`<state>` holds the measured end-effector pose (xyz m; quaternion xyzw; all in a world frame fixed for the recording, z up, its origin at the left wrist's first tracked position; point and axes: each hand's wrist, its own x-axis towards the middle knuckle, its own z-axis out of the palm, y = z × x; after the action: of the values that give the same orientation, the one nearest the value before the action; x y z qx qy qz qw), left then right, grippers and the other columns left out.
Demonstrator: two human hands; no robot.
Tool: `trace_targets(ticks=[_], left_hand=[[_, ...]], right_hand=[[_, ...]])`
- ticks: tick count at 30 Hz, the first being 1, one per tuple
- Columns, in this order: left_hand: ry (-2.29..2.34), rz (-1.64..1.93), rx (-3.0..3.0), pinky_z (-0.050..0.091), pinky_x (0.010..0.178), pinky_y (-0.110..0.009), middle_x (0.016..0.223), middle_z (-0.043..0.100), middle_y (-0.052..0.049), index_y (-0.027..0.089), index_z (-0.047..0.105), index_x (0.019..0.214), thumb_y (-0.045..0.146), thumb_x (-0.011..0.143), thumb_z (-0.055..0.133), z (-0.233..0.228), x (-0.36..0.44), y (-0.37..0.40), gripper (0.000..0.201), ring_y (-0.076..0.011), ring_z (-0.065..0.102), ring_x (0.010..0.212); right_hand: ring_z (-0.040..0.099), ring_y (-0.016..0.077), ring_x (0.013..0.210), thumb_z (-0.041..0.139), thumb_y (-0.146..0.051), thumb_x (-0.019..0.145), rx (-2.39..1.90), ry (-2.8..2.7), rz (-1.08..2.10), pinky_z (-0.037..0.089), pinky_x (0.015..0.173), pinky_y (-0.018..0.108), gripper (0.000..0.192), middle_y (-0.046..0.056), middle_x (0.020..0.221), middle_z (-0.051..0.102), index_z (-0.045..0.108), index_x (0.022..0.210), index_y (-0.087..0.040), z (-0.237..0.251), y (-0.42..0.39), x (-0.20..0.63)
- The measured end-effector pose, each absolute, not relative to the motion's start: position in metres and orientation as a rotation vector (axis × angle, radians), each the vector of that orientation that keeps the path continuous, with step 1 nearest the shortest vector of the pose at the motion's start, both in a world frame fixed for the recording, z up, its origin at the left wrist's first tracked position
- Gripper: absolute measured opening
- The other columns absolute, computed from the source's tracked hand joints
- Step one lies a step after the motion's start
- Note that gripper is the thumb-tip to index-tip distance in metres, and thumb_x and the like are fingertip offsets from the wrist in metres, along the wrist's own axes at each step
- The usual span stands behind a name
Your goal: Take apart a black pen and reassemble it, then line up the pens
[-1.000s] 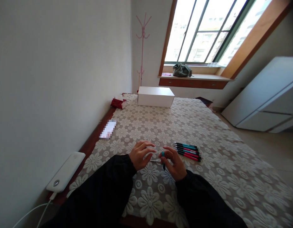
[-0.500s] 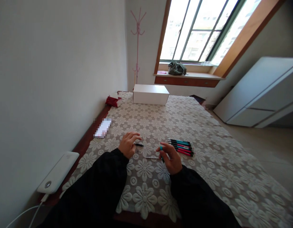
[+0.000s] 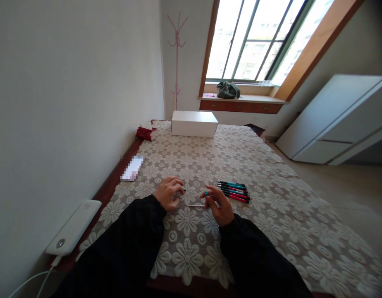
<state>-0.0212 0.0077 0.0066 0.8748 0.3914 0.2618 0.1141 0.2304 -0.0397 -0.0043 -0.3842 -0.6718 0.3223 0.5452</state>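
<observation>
table w/ lace floral cloth (image 3: 271, 215) filled the view, its left edge along the wall. white box (image 3: 194, 123) stood at the far edge; power bank (image 3: 73, 227) lay at the near-left corner. row of pens (image 3: 233, 191) lay near mid-table, just right of the hands. right hand (image 3: 218, 203), fingers curled, pinched a teal-tipped pen part (image 3: 206, 194). left hand (image 3: 169, 192), fingers bent down on the cloth, pinched a small black piece (image 3: 184, 190). thin refill (image 3: 195, 205) lay btw. both hands.
</observation>
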Motion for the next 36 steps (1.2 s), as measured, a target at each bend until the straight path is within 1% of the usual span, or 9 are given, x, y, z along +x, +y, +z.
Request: trace_targets(ticks=[2, 6, 13, 17, 21, 25, 28, 32, 36], left_hand=[[1.181, 0.704, 2.577, 0.029, 0.119, -0.054, 0.12, 0.065, -0.006, 0.023, 0.069, 0.088, 0.018, 0.065, 0.071, 0.0069, -0.0228, 0.0079, 0.024, -0.0319, 0.049, 0.128], [1.161, 0.647, 2.586, 0.023, 0.122, -0.057, 0.127, 0.064, -0.005, 0.024, 0.07, 0.087, 0.023, 0.069, 0.074, 0.0079, -0.0249, 0.0081, 0.019, -0.0325, 0.046, 0.133], [1.14, 0.666, 2.583, 0.023, 0.123, -0.057, 0.127, 0.065, -0.004, 0.024, 0.069, 0.085, 0.018, 0.069, 0.071, 0.0087, -0.0244, 0.0081, 0.017, -0.0316, 0.047, 0.132], [1.184, 0.713, 2.576, 0.023, 0.123, -0.056, 0.125, 0.066, -0.005, 0.024, 0.069, 0.089, 0.015, 0.066, 0.069, 0.0068, -0.026, 0.0108, 0.024, -0.0315, 0.048, 0.132], [1.141, 0.685, 2.575, 0.024, 0.123, -0.057, 0.124, 0.066, -0.004, 0.024, 0.07, 0.084, 0.016, 0.065, 0.07, 0.0049, -0.0265, 0.0119, 0.021, -0.0315, 0.049, 0.131], [1.118, 0.685, 2.574, 0.025, 0.122, -0.057, 0.124, 0.066, -0.004, 0.024, 0.07, 0.076, 0.016, 0.067, 0.072, 0.0047, -0.0256, 0.0106, 0.012, -0.0316, 0.049, 0.131], [1.113, 0.69, 2.568, 0.025, 0.122, -0.057, 0.124, 0.067, -0.004, 0.023, 0.069, 0.074, 0.016, 0.068, 0.072, 0.0049, -0.0249, 0.01, 0.01, -0.0314, 0.049, 0.132], [1.1, 0.68, 2.57, 0.027, 0.121, -0.056, 0.122, 0.068, -0.004, 0.023, 0.068, 0.076, 0.014, 0.069, 0.07, 0.004, -0.0238, 0.0097, 0.011, -0.0307, 0.05, 0.131], [1.078, 0.683, 2.571, 0.027, 0.121, -0.054, 0.119, 0.069, -0.004, 0.023, 0.068, 0.076, 0.014, 0.07, 0.07, 0.0034, -0.0214, 0.0078, 0.011, -0.0299, 0.05, 0.131]], right_hand=[[0.06, 0.0104, 0.052, 0.054, -0.033, 0.1, -0.9, -1.533, 0.8, 0.055, 0.054, 0.027, 0.043, 0.001, 0.092, 0.072, 0.045, 0.141, -0.028, -0.0054, -0.0392, 0.2305], [0.061, 0.0102, 0.052, 0.054, -0.035, 0.1, -0.918, -1.61, 0.796, 0.055, 0.053, 0.026, 0.023, 0.002, 0.09, 0.071, 0.061, 0.12, -0.026, -0.0071, -0.0394, 0.231], [0.062, 0.0106, 0.053, 0.054, -0.037, 0.1, -0.922, -1.581, 0.815, 0.055, 0.051, 0.026, 0.023, 0.003, 0.091, 0.071, 0.06, 0.119, -0.025, -0.0105, -0.0406, 0.2298], [0.063, 0.0106, 0.053, 0.053, -0.035, 0.101, -0.89, -1.534, 0.829, 0.056, 0.053, 0.027, 0.042, 0.003, 0.097, 0.071, 0.043, 0.141, -0.029, -0.0118, -0.0394, 0.2309], [0.064, 0.0112, 0.056, 0.052, -0.033, 0.101, -0.916, -1.641, 0.719, 0.056, 0.056, 0.027, 0.02, 0.002, 0.09, 0.072, 0.06, 0.117, -0.025, -0.0105, -0.0384, 0.2327], [0.063, 0.0113, 0.055, 0.05, -0.032, 0.101, -0.913, -1.665, 0.689, 0.056, 0.055, 0.028, 0.024, 0.003, 0.091, 0.073, 0.058, 0.123, -0.025, -0.0088, -0.0391, 0.2336], [0.063, 0.0117, 0.057, 0.048, -0.031, 0.102, -0.896, -1.765, 0.685, 0.056, 0.058, 0.028, 0.019, 0.002, 0.088, 0.072, 0.063, 0.112, -0.025, -0.0087, -0.041, 0.2336], [0.067, 0.014, 0.065, 0.049, -0.028, 0.102, -0.904, -1.704, 0.702, 0.057, 0.066, 0.031, 0.033, 0.002, 0.095, 0.074, 0.051, 0.135, -0.027, -0.0072, -0.0407, 0.2335], [0.069, 0.0199, 0.087, 0.051, -0.027, 0.101, -0.968, -1.875, 0.472, 0.055, 0.082, 0.036, 0.019, 0.004, 0.096, 0.074, 0.066, 0.113, -0.025, -0.0062, -0.0322, 0.2373]])
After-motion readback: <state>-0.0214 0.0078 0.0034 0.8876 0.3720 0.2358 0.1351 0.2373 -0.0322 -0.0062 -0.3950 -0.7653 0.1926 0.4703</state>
